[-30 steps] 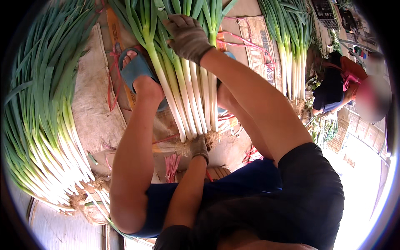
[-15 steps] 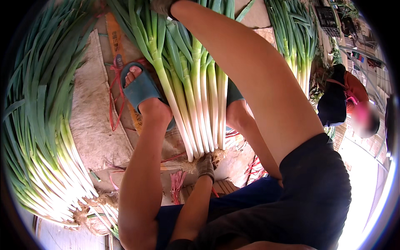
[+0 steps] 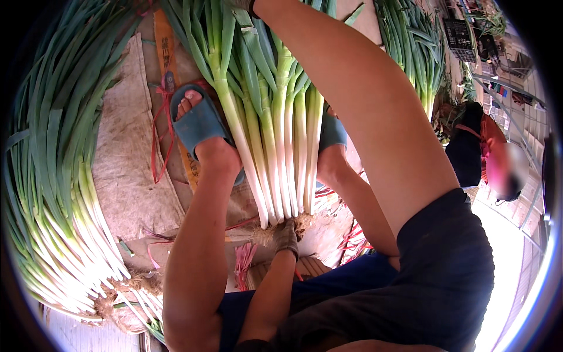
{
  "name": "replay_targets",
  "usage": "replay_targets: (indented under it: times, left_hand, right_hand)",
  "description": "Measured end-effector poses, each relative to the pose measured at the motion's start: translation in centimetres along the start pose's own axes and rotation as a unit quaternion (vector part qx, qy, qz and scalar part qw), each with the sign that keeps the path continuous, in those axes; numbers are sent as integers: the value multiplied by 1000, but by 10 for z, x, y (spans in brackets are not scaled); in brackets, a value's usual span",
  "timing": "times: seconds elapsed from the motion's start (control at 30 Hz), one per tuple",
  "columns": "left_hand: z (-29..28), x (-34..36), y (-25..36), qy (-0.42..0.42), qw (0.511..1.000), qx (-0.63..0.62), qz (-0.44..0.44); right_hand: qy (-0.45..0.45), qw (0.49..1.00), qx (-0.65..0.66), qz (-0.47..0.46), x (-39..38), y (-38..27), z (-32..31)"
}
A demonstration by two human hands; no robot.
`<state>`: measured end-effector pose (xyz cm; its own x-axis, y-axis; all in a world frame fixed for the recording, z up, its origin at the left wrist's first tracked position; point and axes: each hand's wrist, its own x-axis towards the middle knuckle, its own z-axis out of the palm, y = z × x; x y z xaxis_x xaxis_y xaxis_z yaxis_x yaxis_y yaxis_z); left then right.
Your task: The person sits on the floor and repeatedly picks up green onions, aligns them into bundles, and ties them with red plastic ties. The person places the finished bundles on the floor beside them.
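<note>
A bunch of long green onions lies between my feet, white ends and shaggy roots toward me, green leaves pointing away. My left hand, in a greyish-brown work glove, is at the root end, closed on the roots with the thumb on top; its other fingers are mostly hidden. Stretched far forward across the right side, my right arm reaches the leaves. My gloved right hand is cut off by the top edge, so its fingers do not show.
A big heap of green onions fills the left side; another bunch lies far right. My feet wear blue-green slides. Red ties and a pale cloth lie on the ground. A person in orange and a black crate are at right.
The view has shifted slightly. My left hand stays at the roots, and my right arm remains stretched toward the leaves. The bunch shows no clear movement of its own.
</note>
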<state>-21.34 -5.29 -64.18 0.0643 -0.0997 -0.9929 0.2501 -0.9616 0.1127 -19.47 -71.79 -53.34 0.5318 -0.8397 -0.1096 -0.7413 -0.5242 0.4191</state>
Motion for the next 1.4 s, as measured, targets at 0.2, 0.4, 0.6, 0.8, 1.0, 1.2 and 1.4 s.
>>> replay_targets:
  times: [0.2, 0.4, 0.6, 0.8, 1.0, 1.2, 1.4]
  left_hand:
    - [2, 3, -2, -16, 999, 27, 23]
    - [1, 2, 0, -15, 1000, 25, 3]
    - [5, 6, -5, 3, 1000, -7, 9]
    - [2, -3, 1, -13, 999, 14, 25]
    - [0, 4, -1, 12, 1000, -13, 15]
    - [1, 6, -4, -14, 996, -58, 65]
    - [3, -7, 19, -23, 998, -52, 6]
  right_hand:
    - [268, 933, 238, -18, -38, 1, -12]
    - [287, 935, 107, -181, -54, 5, -19]
    - [255, 893, 337, -157, -45, -6, -21]
    - [229, 929, 260, 131, 11, 50, 11]
    - [208, 912, 233, 267, -47, 26, -34]
    - [-152, 975, 139, 82, -57, -2, -68]
    - [92, 703, 666, 230, -36, 23, -12]
